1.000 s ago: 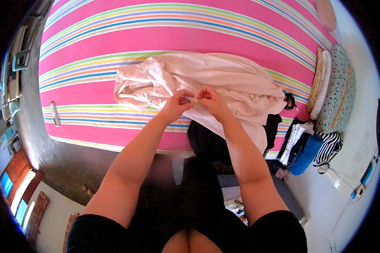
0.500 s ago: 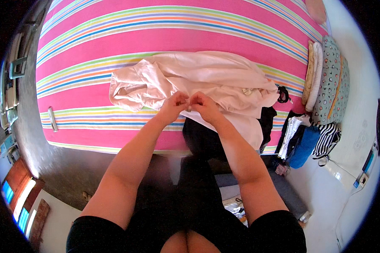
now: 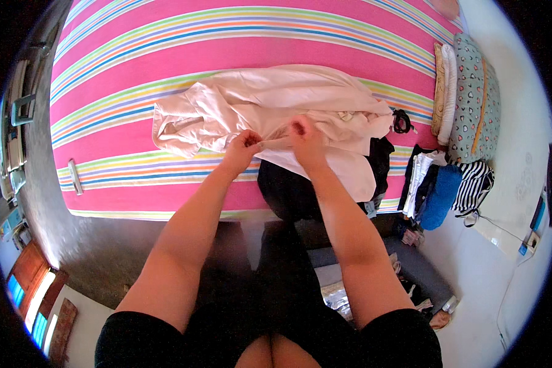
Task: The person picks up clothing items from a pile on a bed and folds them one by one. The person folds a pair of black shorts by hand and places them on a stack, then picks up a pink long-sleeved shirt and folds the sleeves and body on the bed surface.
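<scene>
A pale pink shirt (image 3: 270,92) lies crumpled across the striped bedsheet (image 3: 227,52), with one sleeve-like end spread to the left. My left hand (image 3: 242,150) is closed in a pinch on the shirt's near edge. Just right of it, my right hand (image 3: 306,141) is slightly smeared by motion, its fingers curled over the same cloth. A short stretch of the edge runs between the two hands. Under the shirt's near part, a black cloth (image 3: 285,190) hangs toward the bed's front edge.
Folded clothes, a blue one (image 3: 438,196) among them, sit at the bed's right corner beside a striped black-and-white cloth (image 3: 473,187). A patterned pillow (image 3: 469,101) leans by the wall. A coiled black cord (image 3: 402,121) lies past the shirt. A small pale bar (image 3: 75,176) rests at left.
My hands, close together before, are now farther apart. The right one has moved up and to the right, the left one slightly left. The whole view has shifted a little.
</scene>
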{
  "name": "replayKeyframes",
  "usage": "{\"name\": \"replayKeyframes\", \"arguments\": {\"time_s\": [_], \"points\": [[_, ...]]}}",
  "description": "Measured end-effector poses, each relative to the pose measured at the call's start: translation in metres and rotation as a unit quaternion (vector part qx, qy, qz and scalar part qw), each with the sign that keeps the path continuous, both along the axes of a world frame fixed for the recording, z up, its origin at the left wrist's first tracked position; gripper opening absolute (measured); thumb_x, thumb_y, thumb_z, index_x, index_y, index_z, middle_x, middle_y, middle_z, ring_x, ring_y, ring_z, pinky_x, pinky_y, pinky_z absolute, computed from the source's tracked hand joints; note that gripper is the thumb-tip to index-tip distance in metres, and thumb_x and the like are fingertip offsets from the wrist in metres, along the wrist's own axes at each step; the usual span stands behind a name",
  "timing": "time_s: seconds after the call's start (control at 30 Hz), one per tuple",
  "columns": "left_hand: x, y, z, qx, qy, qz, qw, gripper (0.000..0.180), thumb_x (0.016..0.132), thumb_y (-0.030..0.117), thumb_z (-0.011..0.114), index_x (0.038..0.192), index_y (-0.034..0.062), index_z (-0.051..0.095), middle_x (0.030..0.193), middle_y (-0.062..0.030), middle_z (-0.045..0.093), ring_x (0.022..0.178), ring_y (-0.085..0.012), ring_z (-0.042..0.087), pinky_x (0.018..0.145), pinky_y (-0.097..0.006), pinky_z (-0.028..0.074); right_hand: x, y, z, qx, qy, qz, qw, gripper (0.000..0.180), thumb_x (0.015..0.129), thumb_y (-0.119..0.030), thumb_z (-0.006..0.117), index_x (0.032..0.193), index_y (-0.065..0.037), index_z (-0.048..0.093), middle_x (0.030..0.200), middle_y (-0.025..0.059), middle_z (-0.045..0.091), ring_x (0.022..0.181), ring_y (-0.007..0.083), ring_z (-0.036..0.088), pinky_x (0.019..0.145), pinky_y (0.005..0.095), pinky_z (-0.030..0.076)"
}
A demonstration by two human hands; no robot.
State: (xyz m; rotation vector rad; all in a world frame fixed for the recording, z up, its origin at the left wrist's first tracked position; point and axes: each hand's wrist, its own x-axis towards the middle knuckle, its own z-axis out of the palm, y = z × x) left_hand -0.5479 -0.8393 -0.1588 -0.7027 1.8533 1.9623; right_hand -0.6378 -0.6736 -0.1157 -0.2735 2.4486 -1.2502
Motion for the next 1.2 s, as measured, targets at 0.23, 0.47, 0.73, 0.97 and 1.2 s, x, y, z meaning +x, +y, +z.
{"name": "replayKeyframes", "arguments": {"time_s": [0.23,0.47,0.73,0.97,1.2], "points": [[0.002,-0.002,0.006,-0.118,0.032,-0.003,0.992,0.015,0.076,0.013,0.065,0.081,-0.0005,0.062,0.074,-0.0050,0.057,0.070,-0.0129,0.053,0.065,-0.026,0.044,-0.006,0.037,0.019,0.134,0.286,0.143,0.938,0.025,0.072,-0.014,0.062,0.095,-0.008,0.057,0.096,0.0104,0.057,0.092,0.0307,0.052,0.082,0.0417,0.041],[0.006,-0.011,0.015,-0.261,0.140,-0.033,0.955,0.012,0.074,0.013,0.067,0.077,0.0016,0.064,0.077,-0.0103,0.055,0.075,-0.0251,0.055,0.068,-0.033,0.045,-0.024,0.069,0.021,0.268,0.145,0.180,0.935,0.022,0.071,-0.012,0.056,0.092,-0.008,0.060,0.091,0.0086,0.059,0.091,0.0277,0.054,0.082,0.0431,0.038],[0.001,0.018,0.034,-0.385,0.036,-0.014,0.922,0.022,0.074,0.011,0.061,0.096,0.0056,0.057,0.101,-0.0121,0.054,0.094,-0.0313,0.054,0.083,-0.040,0.045,-0.019,0.073,0.031,0.187,0.282,0.213,0.916,0.017,0.073,-0.013,0.055,0.088,-0.007,0.060,0.086,0.0093,0.058,0.090,0.0290,0.053,0.080,0.0418,0.039],[-0.003,0.076,0.040,-0.363,0.146,-0.042,0.919,0.017,0.076,0.008,0.056,0.092,0.0042,0.059,0.094,-0.0155,0.057,0.093,-0.0356,0.054,0.080,-0.043,0.045,-0.031,0.031,0.013,0.177,0.183,0.238,0.937,0.016,0.075,-0.021,0.058,0.078,-0.006,0.062,0.084,0.0107,0.059,0.083,0.0296,0.055,0.074,0.0416,0.044],[-0.028,0.095,0.015,-0.263,0.029,0.032,0.964,0.028,0.077,0.010,0.059,0.101,-0.0026,0.056,0.090,-0.0178,0.064,0.083,-0.0307,0.063,0.073,-0.037,0.049,-0.041,0.021,-0.012,0.186,0.066,0.282,0.939,0.017,0.073,-0.017,0.062,0.083,-0.004,0.063,0.083,0.0140,0.060,0.078,0.0300,0.059,0.070,0.0400,0.047]]}}
